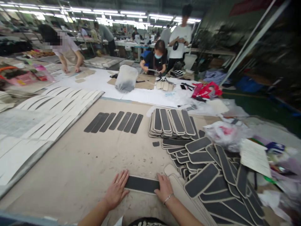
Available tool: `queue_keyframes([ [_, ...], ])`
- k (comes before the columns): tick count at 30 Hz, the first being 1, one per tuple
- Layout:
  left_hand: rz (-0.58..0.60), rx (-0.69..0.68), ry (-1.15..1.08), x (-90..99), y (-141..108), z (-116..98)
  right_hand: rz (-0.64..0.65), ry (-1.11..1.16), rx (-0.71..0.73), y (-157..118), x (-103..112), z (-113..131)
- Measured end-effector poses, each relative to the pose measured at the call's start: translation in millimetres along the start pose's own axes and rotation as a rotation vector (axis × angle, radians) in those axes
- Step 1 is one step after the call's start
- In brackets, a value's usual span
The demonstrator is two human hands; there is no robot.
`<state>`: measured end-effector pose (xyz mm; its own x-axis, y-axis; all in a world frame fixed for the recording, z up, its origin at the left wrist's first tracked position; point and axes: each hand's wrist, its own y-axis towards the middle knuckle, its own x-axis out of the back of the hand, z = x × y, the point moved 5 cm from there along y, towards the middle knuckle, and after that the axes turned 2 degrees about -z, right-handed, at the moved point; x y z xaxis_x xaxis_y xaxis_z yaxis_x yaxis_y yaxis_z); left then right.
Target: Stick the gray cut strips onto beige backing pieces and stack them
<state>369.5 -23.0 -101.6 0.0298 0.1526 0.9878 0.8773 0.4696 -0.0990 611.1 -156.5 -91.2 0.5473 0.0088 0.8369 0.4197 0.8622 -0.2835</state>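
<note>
A long dark grey panel with a beige border [142,184] lies flat on the beige tabletop [77,175] in front of me. My left hand [117,190] rests over its left end, fingers stretched out and lying flat. At the right end is my right hand [165,189], fingers extended toward the far edge and thumb on the dark surface; its wrist wears a bracelet. Part of each panel end is hidden under the hands. Close by on the right lies a loose heap of similar rounded panels [201,180]. Beige backing pieces [181,188] lie beside my right hand.
Neat stacks of bordered panels [176,121] stand beyond the heap. Several dark strips [127,121] lie in a row at the far side. Slit white sheets [44,116] cover the left. Plastic bags [227,131] and a paper sheet [256,157] crowd the right. Co-workers [156,59] are across the table.
</note>
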Motion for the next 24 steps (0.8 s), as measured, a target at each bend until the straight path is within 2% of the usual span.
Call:
queue_keyframes([
  [3,-0.080,-0.026,0.039,-14.2,0.3,6.8,-0.044,0.073,-0.088,5.2,4.1,4.2],
  [6,-0.134,-0.027,0.049,-25.0,1.6,9.6,-0.082,0.165,-0.102,4.8,9.3,8.2],
  [9,-0.246,0.107,0.038,-22.7,-1.1,9.9,-0.117,0.291,-0.069,-3.5,27.6,7.0],
  [11,-0.342,0.225,-0.001,-16.2,-6.9,8.8,-0.155,0.381,-0.059,-14.7,52.7,-5.8],
  [13,-0.415,0.287,-0.063,-10.6,-14.5,5.6,-0.210,0.461,-0.077,-31.0,88.4,-33.3],
  [16,-0.447,0.275,-0.150,-9.8,-26.0,-0.9,-0.334,0.542,-0.161,-61.4,151.2,-99.9],
  [18,-0.443,0.252,-0.186,-13.7,-33.3,-4.7,-0.446,0.527,-0.304,-82.1,186.7,-153.0],
  [19,-0.434,0.244,-0.197,-16.3,-36.6,-6.5,-0.552,0.433,-0.455,-94.3,200.8,-179.9],
  [21,-0.414,0.240,-0.212,-21.0,-41.4,-9.7,-0.709,0.271,-0.530,-111.8,214.3,-210.0],
  [22,-0.405,0.243,-0.218,-22.3,-42.8,-11.2,-0.785,0.136,-0.504,-118.2,214.0,-213.2],
  [24,-0.394,0.256,-0.230,-22.4,-43.6,-13.8,-0.786,-0.063,-0.327,-122.9,191.7,-198.7],
])
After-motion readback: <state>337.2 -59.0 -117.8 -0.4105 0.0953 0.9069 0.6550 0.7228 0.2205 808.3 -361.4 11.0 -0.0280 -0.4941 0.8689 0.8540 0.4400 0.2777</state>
